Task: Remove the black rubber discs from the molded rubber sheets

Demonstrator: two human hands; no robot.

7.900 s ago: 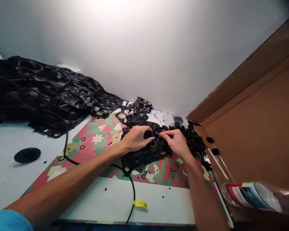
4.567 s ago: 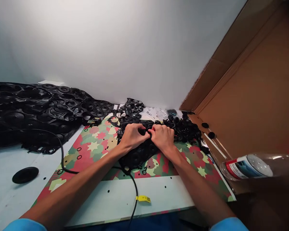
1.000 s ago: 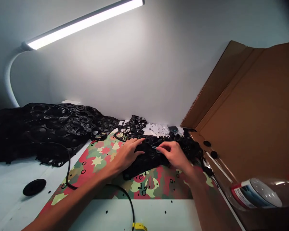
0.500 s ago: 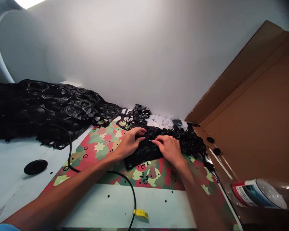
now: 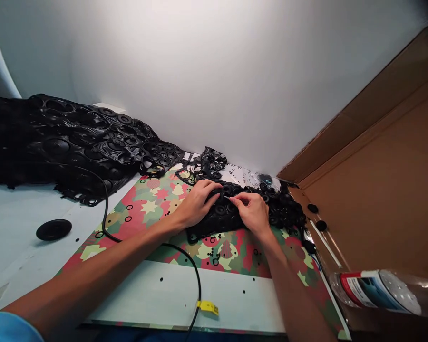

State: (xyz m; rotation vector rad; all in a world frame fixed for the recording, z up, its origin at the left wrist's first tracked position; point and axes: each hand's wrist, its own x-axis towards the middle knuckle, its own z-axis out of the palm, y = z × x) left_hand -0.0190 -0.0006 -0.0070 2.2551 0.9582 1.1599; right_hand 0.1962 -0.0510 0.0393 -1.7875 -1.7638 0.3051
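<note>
A black rubber sheet with moulded rings (image 5: pixel 219 211) lies in front of me on patterned paper. My left hand (image 5: pixel 199 202) is at the sheet's left side, thumb and fingers apart, with the fingertips at its surface. On the other side, my right hand (image 5: pixel 252 211) is closed in a pinch on a small thin silvery tool (image 5: pixel 227 197), its tip pointing left at the sheet. Most of the tool is hidden in the fingers, so its kind cannot be told. Loose black rubber rings (image 5: pixel 278 204) are heaped right of my right hand.
A large pile of black rubber sheets (image 5: pixel 57 145) covers the left back. A black disc (image 5: pixel 53 230) lies on the white surface. A black cable (image 5: pixel 189 256) with a yellow tag runs under my left forearm. At right are a cardboard wall (image 5: pixel 385 152) and a clear labelled container (image 5: pixel 376 289).
My view has tilted and shifted slightly. The tool's tip is angled more upward to the left, and my right hand has turned a little. Both hands stay at the rubber sheet.
</note>
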